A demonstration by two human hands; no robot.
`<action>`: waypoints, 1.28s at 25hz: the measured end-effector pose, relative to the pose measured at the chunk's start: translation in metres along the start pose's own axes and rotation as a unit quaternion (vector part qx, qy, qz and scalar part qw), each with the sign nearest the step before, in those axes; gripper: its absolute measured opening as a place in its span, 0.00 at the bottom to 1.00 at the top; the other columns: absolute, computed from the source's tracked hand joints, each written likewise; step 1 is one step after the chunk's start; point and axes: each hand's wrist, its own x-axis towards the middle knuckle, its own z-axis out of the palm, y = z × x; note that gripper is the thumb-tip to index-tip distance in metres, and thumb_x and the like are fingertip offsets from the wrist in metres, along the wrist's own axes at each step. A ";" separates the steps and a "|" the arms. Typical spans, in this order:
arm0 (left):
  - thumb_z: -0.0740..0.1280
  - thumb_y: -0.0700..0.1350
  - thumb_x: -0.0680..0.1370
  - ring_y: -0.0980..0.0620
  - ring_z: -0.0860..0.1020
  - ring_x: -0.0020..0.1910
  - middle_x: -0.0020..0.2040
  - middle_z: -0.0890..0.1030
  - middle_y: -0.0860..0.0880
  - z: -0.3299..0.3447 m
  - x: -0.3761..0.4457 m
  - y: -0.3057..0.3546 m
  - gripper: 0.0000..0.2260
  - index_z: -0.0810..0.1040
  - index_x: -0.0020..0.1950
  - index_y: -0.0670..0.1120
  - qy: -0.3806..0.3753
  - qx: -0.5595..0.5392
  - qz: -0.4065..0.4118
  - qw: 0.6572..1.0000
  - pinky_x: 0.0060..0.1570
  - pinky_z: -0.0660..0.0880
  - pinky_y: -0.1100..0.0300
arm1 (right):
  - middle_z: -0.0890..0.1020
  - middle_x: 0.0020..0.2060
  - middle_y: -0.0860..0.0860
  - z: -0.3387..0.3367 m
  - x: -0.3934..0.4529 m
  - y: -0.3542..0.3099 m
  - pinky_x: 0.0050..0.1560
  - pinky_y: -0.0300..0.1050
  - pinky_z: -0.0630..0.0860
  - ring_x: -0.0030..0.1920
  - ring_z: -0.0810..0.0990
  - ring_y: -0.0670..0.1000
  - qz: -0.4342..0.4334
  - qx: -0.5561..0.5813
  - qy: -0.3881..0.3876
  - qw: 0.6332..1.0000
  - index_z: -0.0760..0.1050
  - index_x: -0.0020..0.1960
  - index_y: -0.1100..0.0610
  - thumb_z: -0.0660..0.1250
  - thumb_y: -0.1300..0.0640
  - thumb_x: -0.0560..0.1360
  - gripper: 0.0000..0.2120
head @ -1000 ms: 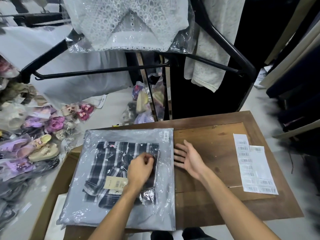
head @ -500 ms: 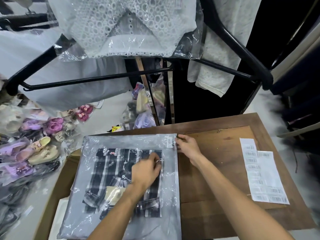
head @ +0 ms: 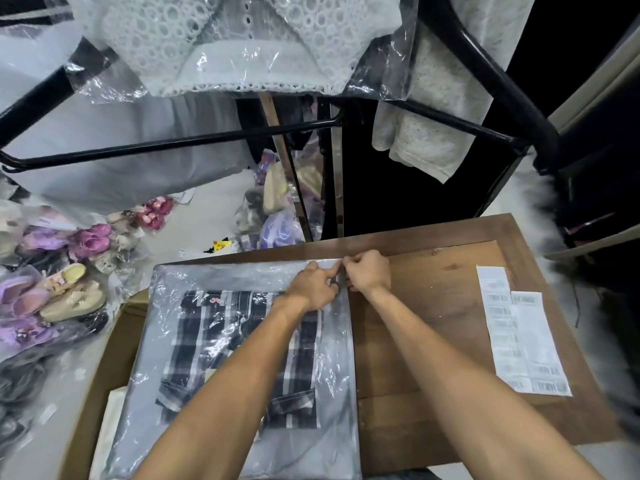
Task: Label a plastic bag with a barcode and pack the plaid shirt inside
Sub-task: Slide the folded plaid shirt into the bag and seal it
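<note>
Wooden table (head: 433, 306): both hands (head: 341, 280) pinch plastic bag's (head: 242, 278) far right corner.

Materials as I see them on my feed:
- plastic bag (head: 242, 441): clear film, glossy, creased, catching glare.
- plaid shirt (head: 242, 341): woven cloth, matt, seen through the film.
- table (head: 433, 306): brown wood, visible grain, dull sheen.
- barcode sheets (head: 523, 334): white paper, smooth, matt.
- rack (head: 173, 145): black metal tube, semi-gloss.
- lace garment (head: 242, 39): white eyelet cloth under shiny clear wrap.
- cardboard box (head: 114, 344): plain brown board, matt.
- shoes (head: 69, 296): look like smooth moulded plastic; I can't be sure.
</note>
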 end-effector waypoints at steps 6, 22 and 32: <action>0.67 0.47 0.76 0.41 0.73 0.69 0.74 0.64 0.39 -0.002 -0.002 0.001 0.33 0.62 0.80 0.59 -0.008 -0.020 -0.013 1.000 0.70 0.69 0.55 | 0.86 0.32 0.56 0.002 -0.024 0.012 0.47 0.52 0.84 0.38 0.87 0.58 -0.029 -0.063 -0.006 0.998 0.85 0.39 0.56 0.64 0.41 0.71 0.20; 0.72 0.53 0.76 0.43 0.71 0.68 0.70 0.69 0.44 0.020 -0.050 0.003 0.43 0.47 0.83 0.57 0.072 0.109 0.077 0.988 0.68 0.71 0.46 | 0.85 0.34 0.56 -0.012 -0.076 0.046 0.32 0.46 0.83 0.30 0.85 0.52 0.090 0.100 -0.102 0.986 0.83 0.50 0.60 0.68 0.57 0.80 0.08; 0.75 0.68 0.67 0.42 0.37 0.82 0.84 0.39 0.47 0.056 -0.096 -0.009 0.57 0.40 0.82 0.57 -0.051 0.250 0.050 0.966 0.72 0.44 0.23 | 0.86 0.34 0.55 -0.003 -0.086 0.041 0.35 0.47 0.85 0.30 0.85 0.52 0.036 0.042 -0.033 0.998 0.82 0.42 0.58 0.70 0.56 0.79 0.09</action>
